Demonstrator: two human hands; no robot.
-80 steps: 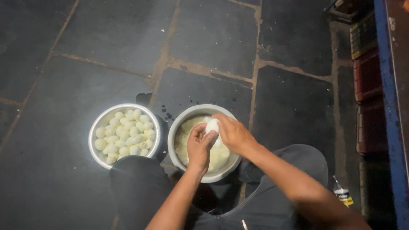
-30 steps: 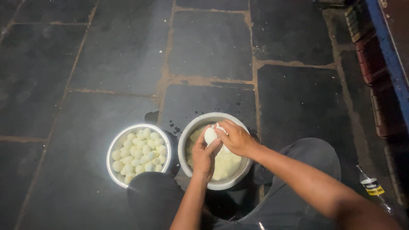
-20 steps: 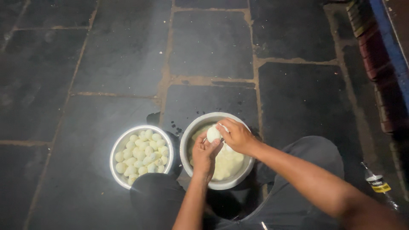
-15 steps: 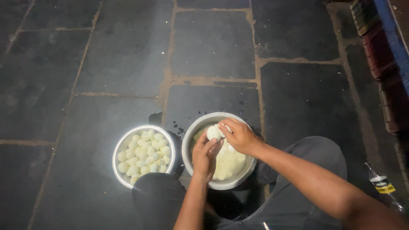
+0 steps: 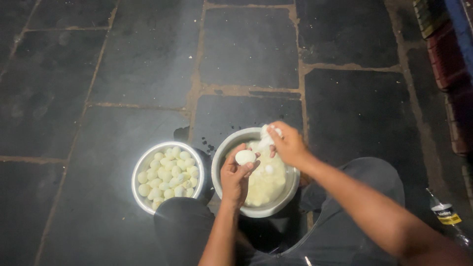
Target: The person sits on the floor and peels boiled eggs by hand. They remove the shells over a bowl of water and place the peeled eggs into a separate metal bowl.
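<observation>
Head view, looking down on a person seated low over a dark stone-slab floor [image 5: 148, 54]. Left hand [image 5: 235, 176]: fingers curled and pressed around a white peeled egg [image 5: 245, 157], held above the near-left part of a steel bowl [image 5: 222, 152]. Right hand [image 5: 289, 146]: fingertips pinched on a pale scrap of shell [image 5: 268, 135], over the far rim of the same bowl and just right of the egg; the two hands are close but not touching. Bowl contents: pale yellowish shell pieces and liquid, with one small white egg [image 5: 269, 169] lying among them below the right hand. Second steel bowl [image 5: 139, 167]: stands on the floor just left of the first, rims nearly meeting, filled with many peeled whitish eggs [image 5: 169, 176]. Knees in dark trousers [image 5: 354, 197] frame both bowls from the near side. Near right edge: a clear bottle [image 5: 447, 219] with a yellow label lies on the floor. Far right: dark red crates [image 5: 451, 64] stacked along the edge.
</observation>
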